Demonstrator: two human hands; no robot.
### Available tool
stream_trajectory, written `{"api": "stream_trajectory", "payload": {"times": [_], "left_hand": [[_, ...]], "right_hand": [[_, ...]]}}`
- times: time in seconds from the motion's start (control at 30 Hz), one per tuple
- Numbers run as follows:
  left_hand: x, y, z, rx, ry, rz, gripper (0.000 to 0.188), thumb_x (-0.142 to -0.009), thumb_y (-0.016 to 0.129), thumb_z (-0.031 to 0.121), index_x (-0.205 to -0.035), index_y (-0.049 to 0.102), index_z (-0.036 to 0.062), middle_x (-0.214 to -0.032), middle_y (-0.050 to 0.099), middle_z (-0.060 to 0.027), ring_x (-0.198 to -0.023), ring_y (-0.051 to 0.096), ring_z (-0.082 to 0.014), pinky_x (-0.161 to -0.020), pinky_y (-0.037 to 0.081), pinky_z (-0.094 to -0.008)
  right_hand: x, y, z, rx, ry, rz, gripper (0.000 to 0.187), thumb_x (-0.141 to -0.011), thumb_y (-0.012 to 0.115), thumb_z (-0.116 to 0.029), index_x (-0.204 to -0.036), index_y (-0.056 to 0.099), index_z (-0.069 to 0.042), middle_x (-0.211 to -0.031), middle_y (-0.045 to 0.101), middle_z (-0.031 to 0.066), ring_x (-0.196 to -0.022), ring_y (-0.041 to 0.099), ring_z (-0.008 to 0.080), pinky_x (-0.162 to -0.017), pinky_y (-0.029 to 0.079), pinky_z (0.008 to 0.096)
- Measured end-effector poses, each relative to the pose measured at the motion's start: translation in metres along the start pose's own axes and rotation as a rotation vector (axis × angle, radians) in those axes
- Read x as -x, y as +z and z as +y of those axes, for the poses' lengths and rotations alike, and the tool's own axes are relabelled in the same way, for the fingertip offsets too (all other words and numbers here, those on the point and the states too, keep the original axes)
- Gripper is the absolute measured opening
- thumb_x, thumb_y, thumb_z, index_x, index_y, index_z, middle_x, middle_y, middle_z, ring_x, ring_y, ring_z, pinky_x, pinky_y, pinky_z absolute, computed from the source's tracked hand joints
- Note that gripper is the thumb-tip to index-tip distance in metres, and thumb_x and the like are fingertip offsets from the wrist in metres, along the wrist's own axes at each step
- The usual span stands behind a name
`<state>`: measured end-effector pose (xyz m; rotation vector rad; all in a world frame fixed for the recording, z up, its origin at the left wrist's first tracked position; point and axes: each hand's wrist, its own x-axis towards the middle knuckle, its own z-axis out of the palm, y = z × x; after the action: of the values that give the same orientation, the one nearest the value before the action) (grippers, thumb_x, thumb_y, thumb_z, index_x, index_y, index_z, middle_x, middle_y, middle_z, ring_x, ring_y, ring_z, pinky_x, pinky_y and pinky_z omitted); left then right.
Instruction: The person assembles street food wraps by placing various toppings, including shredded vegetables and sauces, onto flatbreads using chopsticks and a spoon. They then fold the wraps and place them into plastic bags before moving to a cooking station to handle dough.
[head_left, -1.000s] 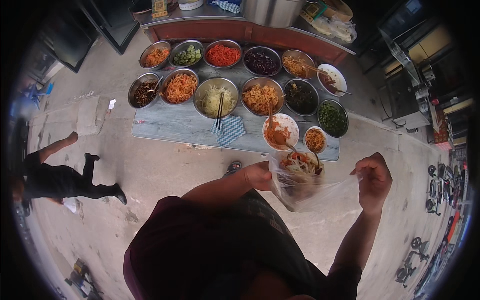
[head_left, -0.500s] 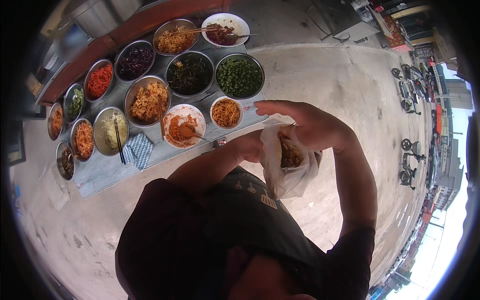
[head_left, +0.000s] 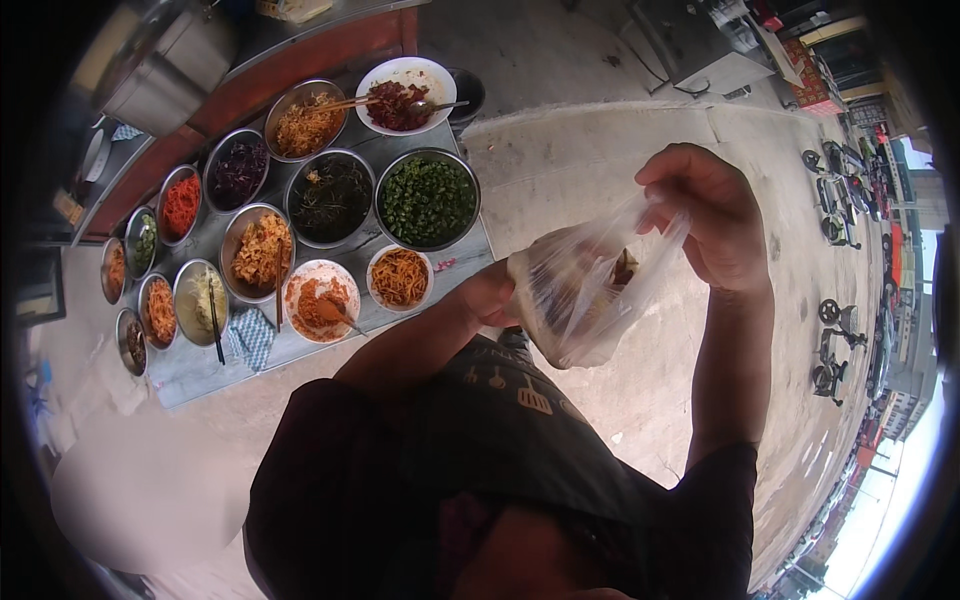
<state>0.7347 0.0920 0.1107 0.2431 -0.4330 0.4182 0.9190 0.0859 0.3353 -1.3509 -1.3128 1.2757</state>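
A thin clear plastic bag (head_left: 585, 335) with a filled wrap or flatbread (head_left: 545, 280) inside is held up in front of my apron. My left hand (head_left: 488, 295) grips the bag and food from the left side; most of its fingers are hidden behind them. On the right, my right hand (head_left: 712, 215) pinches the bag's upper edge between thumb and fingers, stretching the film up and outward. Some filling shows at the bag's mouth. Closest to my left forearm are a white bowl of shredded orange-brown food (head_left: 400, 278) and a white bowl of red paste (head_left: 315, 290) with a spoon.
Left of me stands a grey table (head_left: 200, 385) with several metal bowls, among them chopped greens (head_left: 430, 200) and purple shreds (head_left: 237, 170). A checked cloth (head_left: 250, 338) lies at its front edge. A blurred round shape (head_left: 150, 490) is at lower left. Parked two-wheelers (head_left: 835, 350) stand far right.
My right hand has risen and moved right, drawing the bag's edge up from around the food. The view has shifted, and a blurred shape has appeared at lower left.
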Motion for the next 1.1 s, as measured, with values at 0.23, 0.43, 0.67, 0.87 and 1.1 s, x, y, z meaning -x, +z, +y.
{"api": "stream_trajectory", "payload": {"times": [0.23, 0.43, 0.67, 0.87, 1.1], "left_hand": [[-0.106, 0.024, -0.020, -1.151, 0.103, 0.408, 0.121, -0.049, 0.094, 0.011, -0.148, 0.023, 0.0044, -0.139, 0.044, -0.0110, -0.129, 0.045, -0.0245, -0.105, 0.042, -0.0401], [-0.198, -0.009, -0.067, -1.590, 0.353, 0.507, 0.083, -0.063, 0.087, 0.013, -0.132, 0.042, 0.0069, -0.122, 0.055, -0.0112, -0.115, 0.056, -0.0253, -0.094, 0.047, -0.0376], [-0.230, 0.000, -0.048, -2.004, 0.370, 0.614, 0.069, -0.060, 0.083, 0.015, -0.122, 0.053, 0.0071, -0.113, 0.057, -0.0110, -0.107, 0.059, -0.0267, -0.089, 0.048, -0.0355], [-0.257, -0.035, 0.001, -1.764, 0.294, 0.679, 0.073, -0.060, 0.084, 0.013, -0.125, 0.052, 0.0061, -0.114, 0.061, -0.0100, -0.104, 0.062, -0.0244, -0.091, 0.048, -0.0350], [-0.294, -0.052, 0.073, -1.248, 0.504, 0.678, 0.102, -0.061, 0.088, 0.010, -0.145, 0.031, -0.0003, -0.134, 0.052, -0.0094, -0.121, 0.051, -0.0168, -0.102, 0.042, -0.0338]], "right_hand": [[0.004, -0.070, -0.006, -0.009, -0.019, -0.087, 0.019, -0.086, 0.050, 0.004, -0.101, 0.061, 0.004, -0.078, 0.059, 0.0052, -0.063, 0.054, 0.0083, -0.059, 0.044, 0.0223], [-0.010, -0.104, 0.002, 0.163, -0.230, -0.143, 0.017, -0.083, 0.051, 0.007, -0.094, 0.064, 0.002, -0.079, 0.059, 0.0023, -0.066, 0.051, 0.0068, -0.062, 0.041, 0.0211], [-0.058, -0.172, -0.019, 0.333, -0.586, -0.376, 0.030, -0.067, 0.047, 0.023, -0.081, 0.064, 0.003, -0.083, 0.055, 0.0040, -0.072, 0.051, 0.0080, -0.063, 0.041, 0.0201], [-0.154, -0.202, -0.020, 0.314, -0.439, -0.598, 0.034, -0.068, 0.050, 0.020, -0.093, 0.066, 0.003, -0.095, 0.056, 0.0082, -0.089, 0.057, 0.0128, -0.079, 0.049, 0.0253], [-0.265, -0.273, -0.030, -0.124, -0.521, -0.649, 0.091, -0.072, 0.073, -0.030, -0.146, 0.032, 0.002, -0.147, 0.037, 0.0233, -0.139, 0.033, 0.0342, -0.113, 0.024, 0.0469]]}}
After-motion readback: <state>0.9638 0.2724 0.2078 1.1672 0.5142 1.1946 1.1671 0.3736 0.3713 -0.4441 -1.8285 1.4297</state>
